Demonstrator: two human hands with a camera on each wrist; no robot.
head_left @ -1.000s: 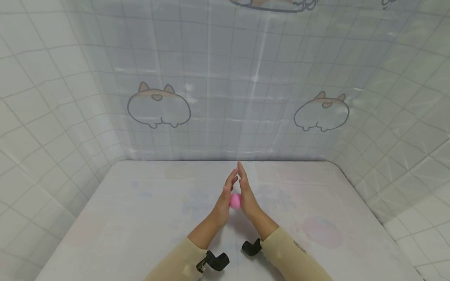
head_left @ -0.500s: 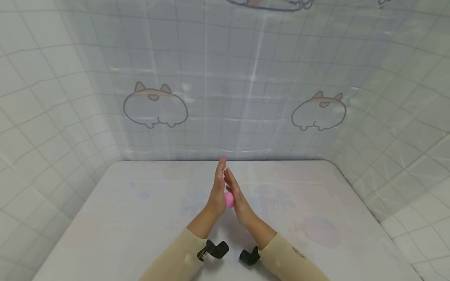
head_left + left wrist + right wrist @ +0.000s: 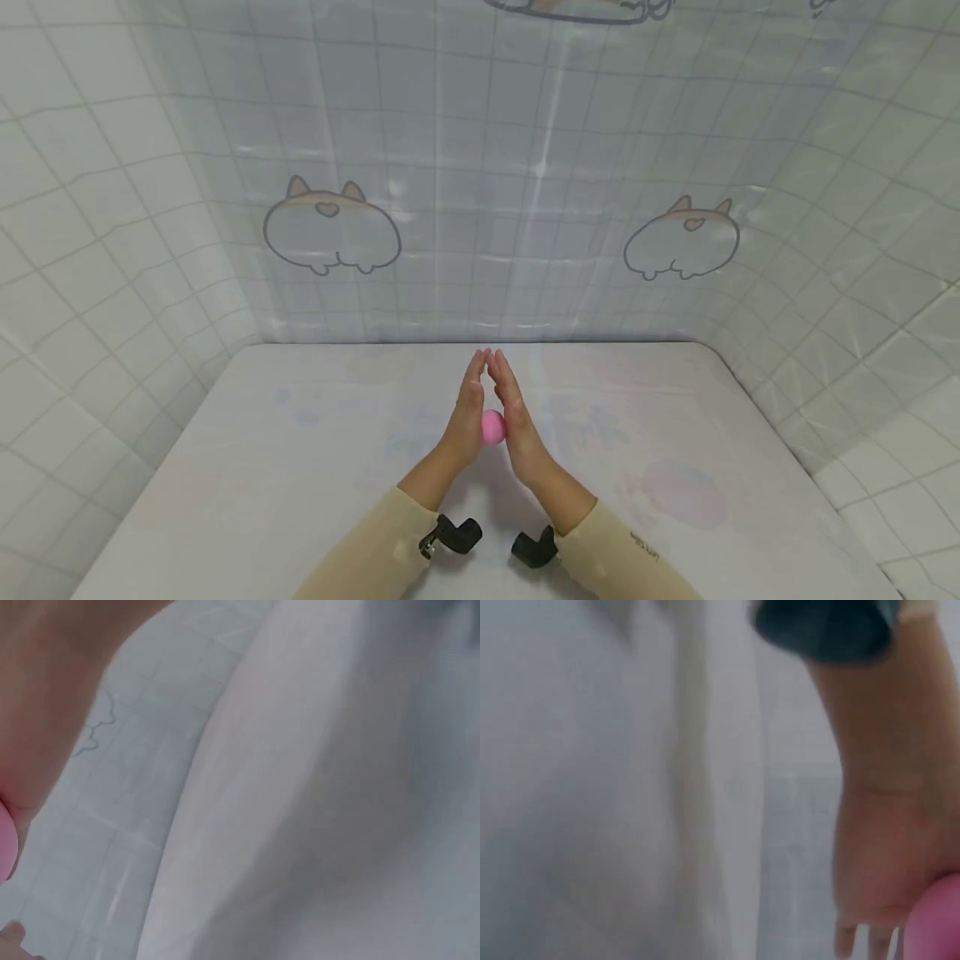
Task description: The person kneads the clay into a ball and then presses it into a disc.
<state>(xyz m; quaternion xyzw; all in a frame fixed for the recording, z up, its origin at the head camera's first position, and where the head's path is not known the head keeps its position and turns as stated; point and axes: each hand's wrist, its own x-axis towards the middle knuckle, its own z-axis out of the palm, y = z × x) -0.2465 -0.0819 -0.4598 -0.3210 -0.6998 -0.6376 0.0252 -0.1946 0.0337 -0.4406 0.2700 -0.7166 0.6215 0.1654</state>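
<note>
A smooth pink ball (image 3: 492,427) sits between my two facing palms, over the middle of the white table. From the left, my left hand (image 3: 464,425) presses against it with straight fingers. My right hand (image 3: 522,429) faces it from the other side, its fingers straight too. The fingertips of both hands come together beyond the ball, pointing away from me. At the left edge of the left wrist view, only a slice of the pink ball (image 3: 6,844) shows. In the right wrist view the pink ball (image 3: 936,922) lies against a palm (image 3: 877,855).
The white table (image 3: 315,467) has faint pastel prints and is enclosed at the back and sides by grid-patterned sheeting (image 3: 480,208) with cartoon drawings. Black wrist cameras (image 3: 459,534) stick out from beige sleeves (image 3: 375,546) on both forearms.
The palms have slid past each other with the ball between them: first the right hand was farther forward, then the left. Now their fingertips are about level.
</note>
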